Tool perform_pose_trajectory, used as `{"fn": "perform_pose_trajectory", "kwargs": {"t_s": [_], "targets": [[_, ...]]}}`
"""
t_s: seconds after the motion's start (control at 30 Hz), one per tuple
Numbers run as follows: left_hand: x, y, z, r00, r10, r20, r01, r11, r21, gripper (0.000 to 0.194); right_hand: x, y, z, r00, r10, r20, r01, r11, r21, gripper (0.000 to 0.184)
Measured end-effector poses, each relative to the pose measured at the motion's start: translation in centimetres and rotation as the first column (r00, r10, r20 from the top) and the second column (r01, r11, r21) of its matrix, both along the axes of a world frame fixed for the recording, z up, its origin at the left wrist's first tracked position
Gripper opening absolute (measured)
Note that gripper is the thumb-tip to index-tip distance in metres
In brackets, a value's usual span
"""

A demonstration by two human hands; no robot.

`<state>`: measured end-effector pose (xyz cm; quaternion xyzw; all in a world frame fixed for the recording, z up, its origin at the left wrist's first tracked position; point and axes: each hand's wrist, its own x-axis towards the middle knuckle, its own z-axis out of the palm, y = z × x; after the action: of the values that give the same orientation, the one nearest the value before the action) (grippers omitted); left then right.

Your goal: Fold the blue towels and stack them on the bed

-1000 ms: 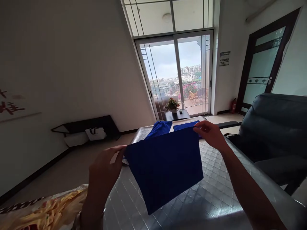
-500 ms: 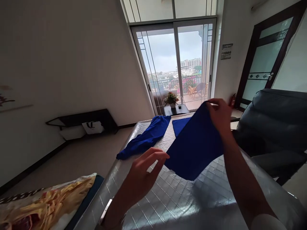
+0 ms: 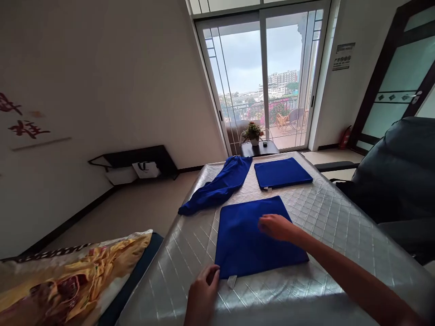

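A flat blue fabric cover (image 3: 246, 235) with a white tag at its near edge lies spread on the silver quilted mattress (image 3: 183, 267). My left hand (image 3: 205, 285) is closed on its near left corner, thumb and fingers pinching the edge. Over the right half of the cover, my right hand (image 3: 277, 226) has its fingers curled in, slightly blurred, with nothing visible in them; whether it touches the fabric I cannot tell. Farther back lies a neatly folded blue cover (image 3: 283, 173), also tagged. A crumpled blue cloth (image 3: 219, 185) stretches along the left edge.
Yellow patterned bedding (image 3: 102, 271) lies low at the left. A dark leather chair (image 3: 404, 176) stands at the right. Beyond the mattress are a small black table (image 3: 261, 148) with a flowerpot (image 3: 254, 134) and a sliding glass door (image 3: 234, 68).
The blue cover, held up between both hands before, now lies flat on the mattress. My right hand has let go of its upper corner and come down; the view has shifted slightly.
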<state>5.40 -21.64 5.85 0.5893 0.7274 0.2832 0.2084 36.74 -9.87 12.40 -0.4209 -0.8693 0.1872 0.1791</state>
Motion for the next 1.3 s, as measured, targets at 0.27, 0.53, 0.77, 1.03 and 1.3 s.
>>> {"fn": "perform_pose_trajectory", "kwargs": {"t_s": [0.27,0.53,0.77,1.03,1.3], "targets": [[-2.0,0.1,0.7,0.979,-0.051,0.2,0.045,0.998,0.035,0.042,10.8,-10.9,-6.6,0.97,-0.228,-0.09,0.202,0.952,-0.231,0.026],[-2.8,-0.4,0.8,0.881,-0.024,0.472,0.037,0.999,-0.02,0.055,10.2,-12.1,-7.9,0.963,-0.223,-0.152,0.227,0.974,0.011,0.033],[-2.8,-0.2,2.7,0.973,-0.061,0.221,0.023,0.985,0.172,0.039,10.2,-11.8,-6.7,0.961,-0.201,-0.19,0.233,0.958,0.166,0.031],[-3.7,-0.3,10.7,0.991,-0.087,-0.103,0.129,0.84,0.527,0.036,12.5,-13.0,3.2,0.934,-0.148,-0.326,0.259,0.908,0.33,0.03],[-3.5,2.9,18.5,0.979,-0.126,-0.16,0.193,0.825,0.531,0.037,14.7,-11.6,12.1,0.93,-0.159,-0.333,0.293,0.866,0.406,0.021]]}}
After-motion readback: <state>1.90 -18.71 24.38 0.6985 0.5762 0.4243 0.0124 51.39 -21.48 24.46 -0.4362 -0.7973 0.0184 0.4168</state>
